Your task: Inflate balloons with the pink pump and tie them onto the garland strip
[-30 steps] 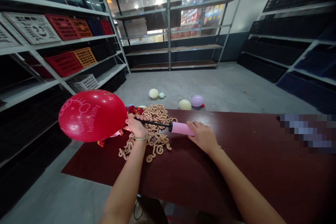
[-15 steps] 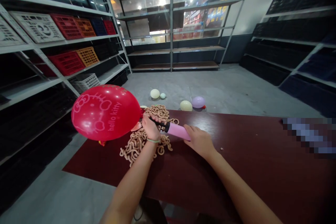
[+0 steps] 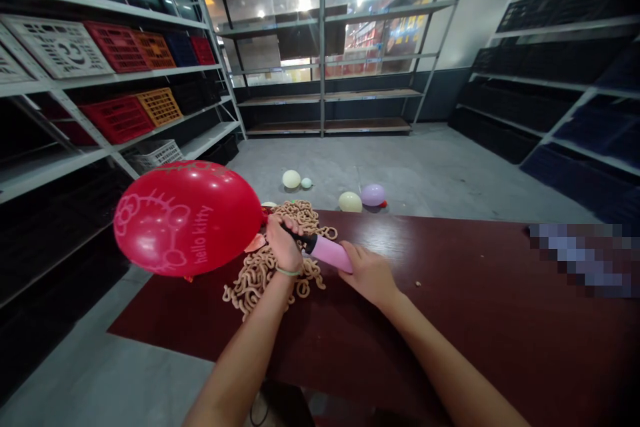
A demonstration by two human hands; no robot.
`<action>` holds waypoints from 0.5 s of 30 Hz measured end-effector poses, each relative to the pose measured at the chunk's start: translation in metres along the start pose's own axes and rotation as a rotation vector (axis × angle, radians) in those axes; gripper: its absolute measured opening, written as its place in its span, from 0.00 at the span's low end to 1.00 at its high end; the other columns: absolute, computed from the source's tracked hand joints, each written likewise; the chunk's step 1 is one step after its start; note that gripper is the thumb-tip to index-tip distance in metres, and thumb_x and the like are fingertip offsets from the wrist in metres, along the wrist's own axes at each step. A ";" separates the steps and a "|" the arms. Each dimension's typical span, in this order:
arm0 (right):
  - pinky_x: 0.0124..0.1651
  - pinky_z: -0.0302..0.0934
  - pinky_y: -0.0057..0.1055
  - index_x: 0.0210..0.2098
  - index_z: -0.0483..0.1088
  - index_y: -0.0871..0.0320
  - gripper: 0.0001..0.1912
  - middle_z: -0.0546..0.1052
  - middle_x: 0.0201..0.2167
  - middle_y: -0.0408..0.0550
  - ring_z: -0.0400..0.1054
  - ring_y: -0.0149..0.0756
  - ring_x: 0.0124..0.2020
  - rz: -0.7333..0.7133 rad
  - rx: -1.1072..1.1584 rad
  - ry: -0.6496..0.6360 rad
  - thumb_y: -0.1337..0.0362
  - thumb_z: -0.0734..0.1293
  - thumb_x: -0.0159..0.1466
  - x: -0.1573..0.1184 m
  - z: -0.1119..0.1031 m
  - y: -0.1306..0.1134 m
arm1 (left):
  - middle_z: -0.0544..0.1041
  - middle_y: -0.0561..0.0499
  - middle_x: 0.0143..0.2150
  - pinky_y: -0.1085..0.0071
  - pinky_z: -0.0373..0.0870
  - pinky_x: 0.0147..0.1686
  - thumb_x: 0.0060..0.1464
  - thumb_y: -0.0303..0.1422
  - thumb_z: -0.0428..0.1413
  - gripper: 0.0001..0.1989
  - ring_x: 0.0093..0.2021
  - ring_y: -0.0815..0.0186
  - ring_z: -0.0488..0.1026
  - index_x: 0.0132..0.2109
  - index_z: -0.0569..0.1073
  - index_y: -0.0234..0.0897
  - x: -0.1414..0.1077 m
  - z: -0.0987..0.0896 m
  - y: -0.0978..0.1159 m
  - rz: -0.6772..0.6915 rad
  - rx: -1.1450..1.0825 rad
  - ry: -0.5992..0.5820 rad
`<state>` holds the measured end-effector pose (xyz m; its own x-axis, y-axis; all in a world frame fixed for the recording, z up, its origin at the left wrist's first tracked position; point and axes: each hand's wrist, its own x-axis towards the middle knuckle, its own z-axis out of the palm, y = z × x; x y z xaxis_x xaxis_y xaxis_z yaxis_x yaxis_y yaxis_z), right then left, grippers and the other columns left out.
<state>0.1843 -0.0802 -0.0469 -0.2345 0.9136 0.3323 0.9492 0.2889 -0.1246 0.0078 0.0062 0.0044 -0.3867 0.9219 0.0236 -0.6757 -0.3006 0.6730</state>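
A large red balloon (image 3: pixel 187 219) with pink "hello kitty" print sits at the left, its neck by the fingers of my left hand (image 3: pixel 284 243). That hand is closed around the black nozzle end of a pink hand pump (image 3: pixel 330 255) and the balloon's neck. My right hand (image 3: pixel 371 272) wraps the pink barrel at its other end. Beneath my left hand and forearm lies a heap of curled tan pieces (image 3: pixel 257 280), ring- and squiggle-shaped. A pale pinkish scrap (image 3: pixel 255 243) rests on the heap beside the balloon.
The dark red-brown table (image 3: pixel 450 320) carries a small tan crumb (image 3: pixel 418 284) and a blurred-out item (image 3: pixel 580 260) at the right. Beyond it, a cream balloon (image 3: pixel 291 179) and a purple balloon (image 3: pixel 373 195) lie on the floor with others. Shelves with crates (image 3: pixel 57 47) stand left.
The red balloon looks larger and reaches farther left. My right hand and the pump have come slightly closer to my left hand. The whole view has shifted a little.
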 end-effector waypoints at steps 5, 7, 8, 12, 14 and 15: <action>0.41 0.54 0.32 0.56 0.62 0.56 0.24 0.75 0.44 0.49 0.69 0.40 0.42 -0.031 0.012 -0.030 0.61 0.64 0.61 0.001 -0.007 0.010 | 0.59 0.58 0.19 0.76 0.56 0.20 0.62 0.36 0.48 0.12 0.18 0.72 0.58 0.30 0.58 0.39 0.001 -0.004 -0.002 -0.001 -0.007 0.002; 0.41 0.53 0.32 0.56 0.63 0.56 0.23 0.75 0.44 0.49 0.68 0.41 0.42 -0.053 -0.026 -0.026 0.61 0.64 0.62 0.002 -0.010 0.023 | 0.58 0.58 0.20 0.75 0.56 0.19 0.63 0.37 0.47 0.13 0.17 0.72 0.57 0.30 0.58 0.40 0.010 -0.009 0.009 0.044 -0.023 0.050; 0.42 0.53 0.33 0.56 0.63 0.56 0.22 0.75 0.43 0.49 0.68 0.41 0.42 -0.068 -0.042 -0.024 0.61 0.63 0.62 0.002 -0.011 0.030 | 0.58 0.59 0.20 0.75 0.56 0.19 0.63 0.37 0.47 0.13 0.17 0.72 0.57 0.30 0.58 0.40 0.015 -0.012 0.016 0.062 -0.032 0.071; 0.42 0.54 0.33 0.56 0.64 0.58 0.22 0.75 0.43 0.51 0.68 0.42 0.42 -0.094 -0.060 -0.018 0.61 0.63 0.63 0.002 -0.011 0.039 | 0.56 0.59 0.20 0.75 0.53 0.17 0.61 0.34 0.46 0.11 0.16 0.73 0.55 0.30 0.57 0.40 0.026 -0.017 0.036 0.108 -0.049 0.131; 0.41 0.54 0.33 0.56 0.64 0.58 0.23 0.76 0.44 0.52 0.69 0.42 0.42 -0.080 -0.054 -0.025 0.61 0.64 0.62 0.002 -0.010 0.029 | 0.55 0.60 0.20 0.76 0.53 0.17 0.60 0.34 0.48 0.11 0.16 0.74 0.54 0.30 0.56 0.40 0.023 -0.015 0.035 0.112 -0.049 0.135; 0.40 0.55 0.32 0.57 0.64 0.58 0.24 0.76 0.44 0.52 0.69 0.42 0.42 -0.069 -0.044 -0.029 0.61 0.64 0.62 0.002 -0.009 0.022 | 0.55 0.60 0.20 0.76 0.53 0.17 0.60 0.35 0.49 0.11 0.16 0.74 0.54 0.30 0.56 0.40 0.020 -0.014 0.031 0.105 -0.049 0.131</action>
<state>0.2066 -0.0743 -0.0409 -0.3049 0.9000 0.3114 0.9388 0.3391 -0.0608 -0.0294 0.0118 0.0153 -0.5333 0.8459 -0.0065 -0.6555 -0.4083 0.6353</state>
